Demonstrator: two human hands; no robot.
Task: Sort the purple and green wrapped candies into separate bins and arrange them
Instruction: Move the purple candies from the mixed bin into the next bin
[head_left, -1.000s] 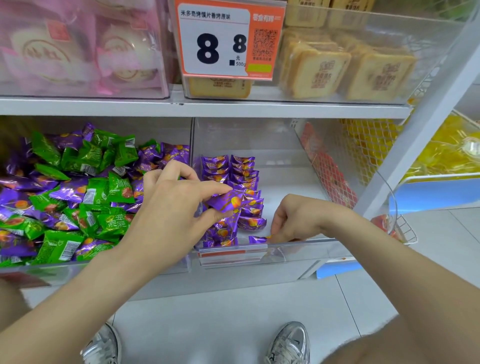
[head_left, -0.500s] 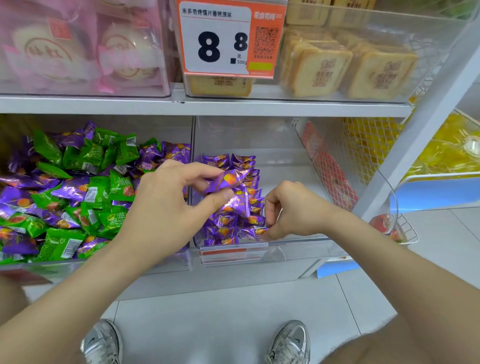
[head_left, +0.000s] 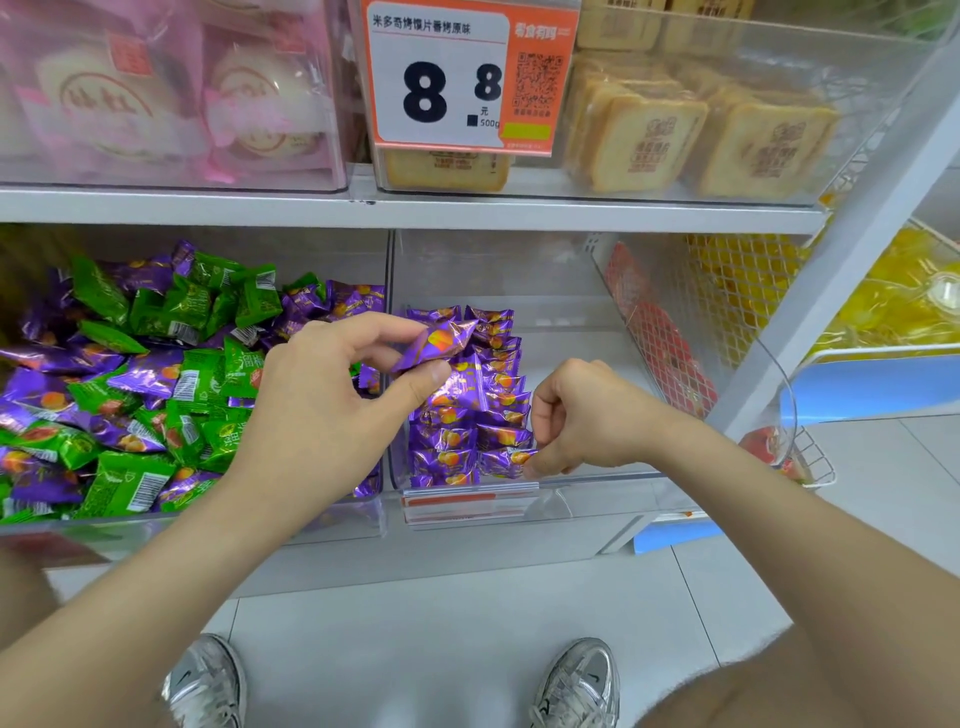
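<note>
Purple rows (head_left: 498, 410) are laid; the left bin (head_left: 156, 525) is left mixed. A purple candy (head_left: 441, 344) is pinched by the left hand (head_left: 322, 410); the right hand (head_left: 582, 421)'s hold cannot be told.

The right-hand clear plastic bin (head_left: 582, 343) is open on top, capped higher up by the white shelf board (head_left: 519, 213). Two rows of purple foil-wrapped candies (head_left: 467, 421) fill its left side; the floor to their right lies bare. The left hand (head_left: 322, 410) hangs over the rows, and the right hand (head_left: 587, 421) sits at their front end. A clear divider wall (head_left: 388, 280) closes off the left-hand clear plastic bin (head_left: 208, 525), which is heaped with mixed green and purple candies (head_left: 156, 374).
</note>
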